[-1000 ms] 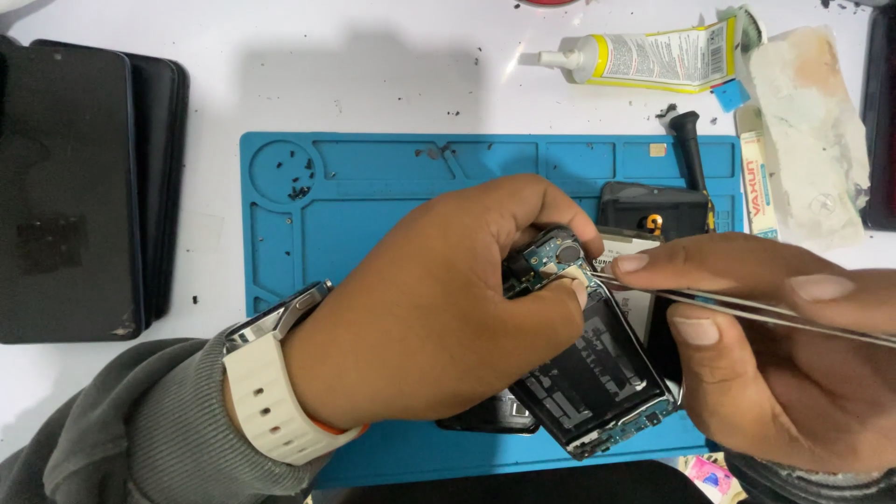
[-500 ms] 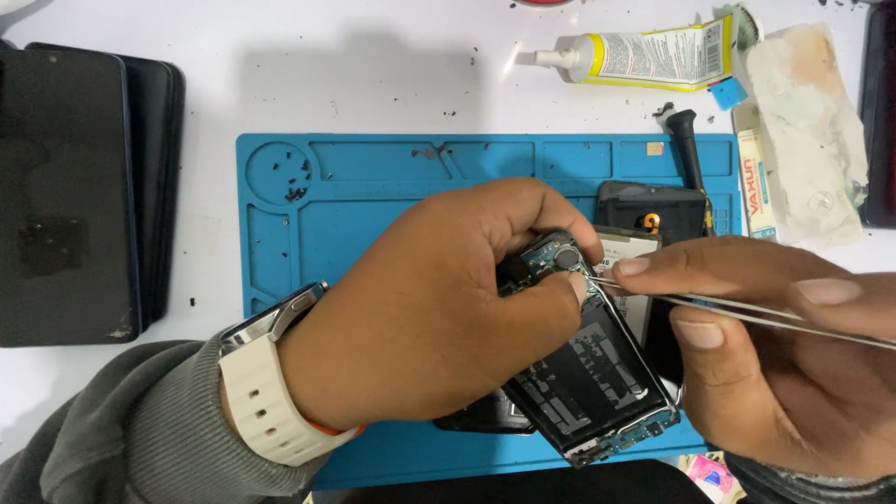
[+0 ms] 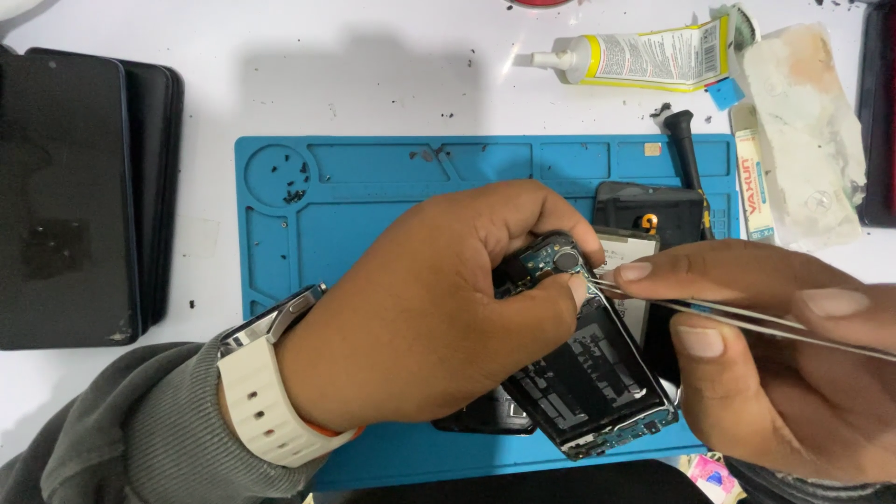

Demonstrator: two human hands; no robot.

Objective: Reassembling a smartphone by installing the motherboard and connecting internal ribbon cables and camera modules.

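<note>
The left hand (image 3: 439, 317), with a cream ribbed rubber watch strap (image 3: 266, 401) on its wrist above a grey knitted sleeve (image 3: 121, 429), is curled tight around the top end of an opened black smartphone (image 3: 593, 373), thumb and fingers pinching it by a small round metal part on the bared circuit board. The phone lies slanted over the lower right part of the flat blue silicone work mat (image 3: 355, 201), its dark inner frame facing up. The right hand (image 3: 775, 364) pinches thin shiny steel tweezers (image 3: 709, 313) between thumb and forefinger, their tips touching the board beside the left thumb. Above the mat's upper right corner lies a soft tube of glue (image 3: 644, 56) with a yellow-and-white label and white nozzle. Left of the mat sits a stack of flat glossy black phone screens (image 3: 79, 191).
</note>
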